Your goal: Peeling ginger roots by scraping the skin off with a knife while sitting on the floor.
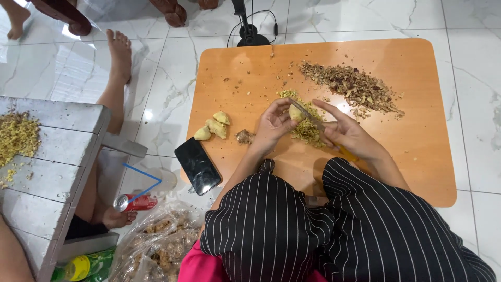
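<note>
Gripping a peeled ginger piece (296,112) over the desk (417,156), the left hand (271,125) pinched it; the right hand (350,134) clasped a knife (313,119). Small, firm, likely slippery; best pinched at its ends.

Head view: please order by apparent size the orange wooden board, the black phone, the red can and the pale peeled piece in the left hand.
1. Orange wooden board
2. Black phone
3. Red can, nearer the camera, so unsure
4. Pale peeled piece, partly hidden by the left hand
</note>
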